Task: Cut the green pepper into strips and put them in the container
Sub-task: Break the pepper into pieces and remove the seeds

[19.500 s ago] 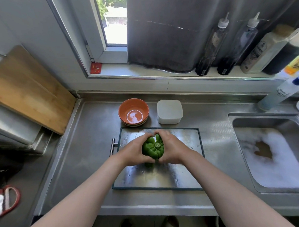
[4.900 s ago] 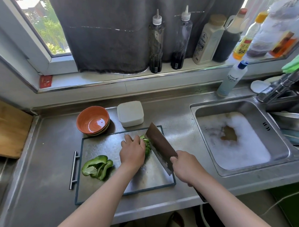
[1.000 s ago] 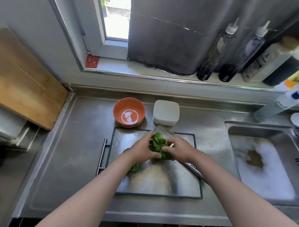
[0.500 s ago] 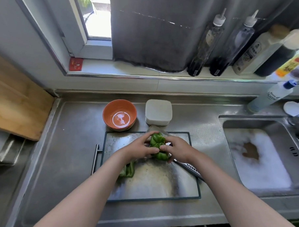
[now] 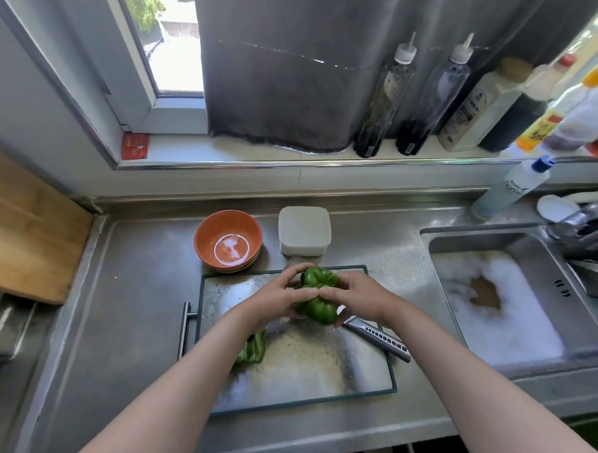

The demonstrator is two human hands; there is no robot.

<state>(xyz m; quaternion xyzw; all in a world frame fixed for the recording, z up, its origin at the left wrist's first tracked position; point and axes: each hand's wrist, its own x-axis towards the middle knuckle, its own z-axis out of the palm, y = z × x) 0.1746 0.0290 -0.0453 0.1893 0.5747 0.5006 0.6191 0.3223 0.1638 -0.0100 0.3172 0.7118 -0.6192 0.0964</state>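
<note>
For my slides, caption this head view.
Left hand and right hand grip a green pepper over the cutting board, knife lying on it.

A home kitchen — a stainless-steel counter (image 5: pixel 133 304) lies beneath the fingers (image 5: pixel 294 274), a steel sink (image 5: pixel 478 242) full of white suds sits to their right, a round orange ceramic bowl (image 5: pixel 228 237) stands just beyond them to the left, and tall plastic sauce bottles (image 5: pixel 387 100) line the white windowsill (image 5: pixel 259 152) behind.

Foam-filled steel sink (image 5: pixel 536 250) right of the fingers (image 5: pixel 290 277), wooden board (image 5: pixel 23 235) leaning far to their left, two dark squeeze bottles (image 5: pixel 381 103) and grey curtain (image 5: pixel 280 71) well beyond them
</note>
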